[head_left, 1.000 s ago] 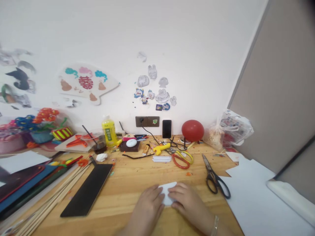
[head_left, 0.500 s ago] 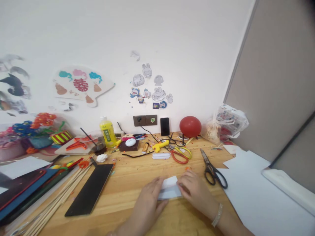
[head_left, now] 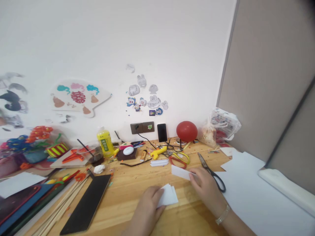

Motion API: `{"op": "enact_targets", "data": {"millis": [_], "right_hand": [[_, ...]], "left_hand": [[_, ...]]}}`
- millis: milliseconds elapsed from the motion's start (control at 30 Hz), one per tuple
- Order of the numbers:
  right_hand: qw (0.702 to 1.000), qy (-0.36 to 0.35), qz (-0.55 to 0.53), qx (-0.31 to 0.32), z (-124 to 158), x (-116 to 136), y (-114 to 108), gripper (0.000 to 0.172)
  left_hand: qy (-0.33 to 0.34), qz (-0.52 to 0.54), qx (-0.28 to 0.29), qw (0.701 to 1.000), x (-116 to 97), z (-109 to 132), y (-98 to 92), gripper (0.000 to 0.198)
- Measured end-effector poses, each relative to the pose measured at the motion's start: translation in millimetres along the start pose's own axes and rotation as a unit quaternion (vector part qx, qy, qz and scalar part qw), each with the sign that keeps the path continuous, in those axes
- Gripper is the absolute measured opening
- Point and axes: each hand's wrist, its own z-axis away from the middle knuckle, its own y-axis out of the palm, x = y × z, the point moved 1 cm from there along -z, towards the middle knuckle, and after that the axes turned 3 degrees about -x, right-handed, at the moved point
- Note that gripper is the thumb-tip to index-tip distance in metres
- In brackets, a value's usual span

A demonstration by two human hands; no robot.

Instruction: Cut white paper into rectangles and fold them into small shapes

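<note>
Low over the front of the wooden table, my left hand (head_left: 149, 204) grips a small stack of white paper pieces (head_left: 168, 196) between thumb and fingers; their edges fan out slightly. Farther forward and to the right, my right hand (head_left: 203, 182) pinches a single narrow strip of white paper (head_left: 180, 172) by its right end. The strip is raised and apart from the stack. Just beyond it lie several folded white paper strips (head_left: 159, 162). Black-handled scissors (head_left: 209, 168) rest beside my right hand, partly hidden by it.
Large white sheets (head_left: 261, 196) cover the right side. A black board (head_left: 88, 203) and wooden sticks (head_left: 62, 201) lie on the left. Along the wall stand a yellow bottle (head_left: 105, 141), a phone (head_left: 162, 132) and a red balloon (head_left: 187, 131); a yellow glue gun (head_left: 158, 152) lies before them.
My right hand has lifted away from the stack, forward and right, with one paper strip in it. My left hand keeps the other pieces. The view has tilted up slightly.
</note>
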Motion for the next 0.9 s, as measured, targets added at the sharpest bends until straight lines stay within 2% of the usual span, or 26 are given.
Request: {"op": "enact_targets", "data": {"millis": [133, 267, 367, 433, 500, 567, 667, 800, 900], "right_hand": [[1.0, 0.013, -0.007, 0.006, -0.5, 2.3, -1.0, 0.018], [1.0, -0.002, -0.019, -0.003, 0.3, 4.5, -2.6, 0.018], [0.995, -0.078, -0.049, 0.05, 6.1, 10.3, 2.6, 0.016], [0.979, -0.156, -0.075, 0.107, 12.9, 16.4, 10.8, 0.017], [0.962, -0.214, -0.101, 0.134, 20.4, 21.8, 20.5, 0.018], [0.957, -0.232, -0.115, 0.13, 26.3, 24.0, 28.6, 0.018], [0.965, -0.216, -0.11, 0.103, 29.2, 20.4, 33.2, 0.019], [0.982, -0.166, -0.087, 0.037, 20.1, 15.3, 28.2, 0.017], [0.977, -0.179, -0.105, 0.039, 8.8, 26.9, 33.0, 0.018]], "left_hand": [[-0.031, -0.018, -0.005, 0.999, 6.6, 3.4, 0.6, 0.048], [-0.059, -0.049, -0.012, 0.997, 19.5, 2.1, -6.5, 0.049], [-0.104, -0.083, -0.018, 0.991, 30.3, 2.2, -16.9, 0.047], [-0.134, -0.103, -0.016, 0.985, 33.9, 2.9, -22.7, 0.044], [-0.158, -0.118, -0.011, 0.98, 33.3, 3.4, -25.9, 0.042], [-0.17, -0.124, -0.005, 0.978, 29.7, 3.3, -26.8, 0.043], [-0.163, -0.106, 0.021, 0.981, 22.6, 2.1, -25.9, 0.046], [-0.136, -0.055, 0.069, 0.987, 18.0, 0.2, -28.0, 0.05], [-0.161, -0.043, 0.086, 0.982, 22.1, -0.6, -36.0, 0.064]]}}
